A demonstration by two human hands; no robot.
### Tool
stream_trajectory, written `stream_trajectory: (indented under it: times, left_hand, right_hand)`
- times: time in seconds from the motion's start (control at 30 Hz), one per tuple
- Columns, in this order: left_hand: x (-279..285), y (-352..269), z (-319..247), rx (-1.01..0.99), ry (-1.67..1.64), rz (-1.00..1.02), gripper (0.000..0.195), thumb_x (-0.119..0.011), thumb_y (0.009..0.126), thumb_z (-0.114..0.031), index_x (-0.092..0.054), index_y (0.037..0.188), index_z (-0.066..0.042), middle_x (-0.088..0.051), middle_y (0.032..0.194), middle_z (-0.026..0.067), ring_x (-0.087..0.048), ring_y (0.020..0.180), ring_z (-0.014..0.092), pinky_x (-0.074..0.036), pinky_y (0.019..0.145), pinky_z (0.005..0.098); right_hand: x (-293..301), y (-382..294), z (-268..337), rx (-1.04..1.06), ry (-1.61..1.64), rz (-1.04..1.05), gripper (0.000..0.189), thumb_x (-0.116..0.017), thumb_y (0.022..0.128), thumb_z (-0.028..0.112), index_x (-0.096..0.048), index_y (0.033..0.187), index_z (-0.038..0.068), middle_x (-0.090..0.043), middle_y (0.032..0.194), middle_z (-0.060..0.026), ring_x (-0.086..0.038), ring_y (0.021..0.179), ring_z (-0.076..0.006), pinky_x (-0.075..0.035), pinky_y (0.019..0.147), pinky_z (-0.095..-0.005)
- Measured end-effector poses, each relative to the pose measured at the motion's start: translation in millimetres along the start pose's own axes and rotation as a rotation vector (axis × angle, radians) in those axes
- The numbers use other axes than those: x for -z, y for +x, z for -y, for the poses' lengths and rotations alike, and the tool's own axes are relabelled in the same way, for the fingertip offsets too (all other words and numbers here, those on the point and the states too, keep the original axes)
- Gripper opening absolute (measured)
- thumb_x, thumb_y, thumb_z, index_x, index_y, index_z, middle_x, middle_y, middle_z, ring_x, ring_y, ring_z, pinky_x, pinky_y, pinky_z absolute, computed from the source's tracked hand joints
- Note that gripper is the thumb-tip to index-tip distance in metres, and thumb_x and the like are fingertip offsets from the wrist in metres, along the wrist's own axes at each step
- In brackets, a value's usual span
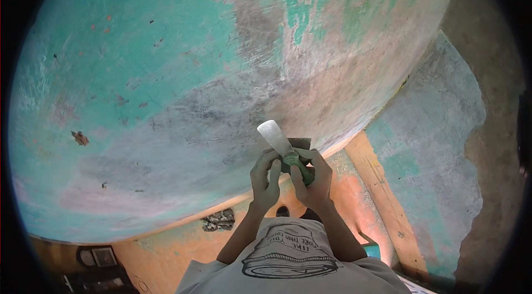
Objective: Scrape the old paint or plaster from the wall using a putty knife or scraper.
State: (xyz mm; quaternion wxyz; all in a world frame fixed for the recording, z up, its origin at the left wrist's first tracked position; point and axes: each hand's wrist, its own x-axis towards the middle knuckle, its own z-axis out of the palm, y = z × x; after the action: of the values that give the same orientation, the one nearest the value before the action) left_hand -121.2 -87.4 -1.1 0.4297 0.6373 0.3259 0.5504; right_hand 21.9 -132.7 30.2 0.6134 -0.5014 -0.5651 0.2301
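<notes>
Before me is a wall (199, 115) with worn turquoise paint and scraped grey and pinkish patches. My right hand (314, 175) grips the green handle of a scraper (275, 136), whose flat metal blade points up and to the left. Behind the handle, a dark flat piece (301, 143) shows between my hands; its kind is unclear. My left hand (266, 177) has its fingers at this piece, close beside the base of the blade. The fingers partly hide both the handle and the dark piece.
A crumpled dark item (219, 220) lies on the orange-toned floor (166, 252). Framed things (104, 256) and dark furniture (97, 281) stand at lower left. At right, an orange strip (390, 194) borders another wall (436, 148) with patchy turquoise and grey paint.
</notes>
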Motion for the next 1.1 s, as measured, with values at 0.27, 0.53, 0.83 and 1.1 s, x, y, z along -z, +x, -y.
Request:
stream_trajectory:
  times: [0.27,0.53,0.83,1.1]
  left_hand:
    - [-23.4,-12.6,-2.5,0.146,-0.154,-0.104,0.023,-0.069,0.103,-0.004,-0.065,0.124,0.004,-0.070,0.119,0.0111,-0.065,0.114,0.019,-0.050,0.102,0.0346]
    - [-41.4,-17.2,4.9,0.284,-0.317,-0.173,0.018,-0.064,0.108,-0.011,-0.065,0.120,0.002,-0.071,0.114,0.0104,-0.068,0.103,0.013,-0.058,0.083,0.0298]
    - [-101.3,-4.0,-11.0,0.044,-0.080,-0.498,0.021,-0.052,0.115,-0.019,-0.062,0.122,-0.002,-0.069,0.096,0.0056,-0.064,0.081,0.011,-0.055,0.070,0.0300]
    - [-123.1,-29.6,-31.6,0.422,-0.406,-0.274,0.018,-0.050,0.116,-0.021,-0.052,0.124,-0.005,-0.059,0.091,0.0024,-0.054,0.070,0.004,-0.043,0.057,0.0215]
  right_hand:
    - [4.5,-6.4,-13.5,0.074,-0.066,-0.061,0.030,-0.068,0.094,0.008,-0.068,0.123,-0.001,-0.058,0.123,-0.0202,-0.065,0.093,-0.0222,-0.054,0.075,-0.0326]
    - [42.0,-4.6,-36.1,-0.194,0.296,0.152,0.029,-0.055,0.104,0.008,-0.067,0.128,-0.004,-0.064,0.126,-0.0152,-0.064,0.107,-0.0223,-0.052,0.088,-0.0339]
    - [99.5,36.2,-43.3,-0.092,0.133,0.271,0.034,-0.052,0.106,0.007,-0.068,0.134,-0.005,-0.063,0.126,-0.0123,-0.060,0.117,-0.0211,-0.047,0.100,-0.0321]
    - [151.8,46.9,-87.0,-0.110,0.256,0.242,0.033,-0.057,0.105,0.005,-0.070,0.135,0.000,-0.065,0.128,-0.0111,-0.060,0.117,-0.0209,-0.046,0.102,-0.0324]
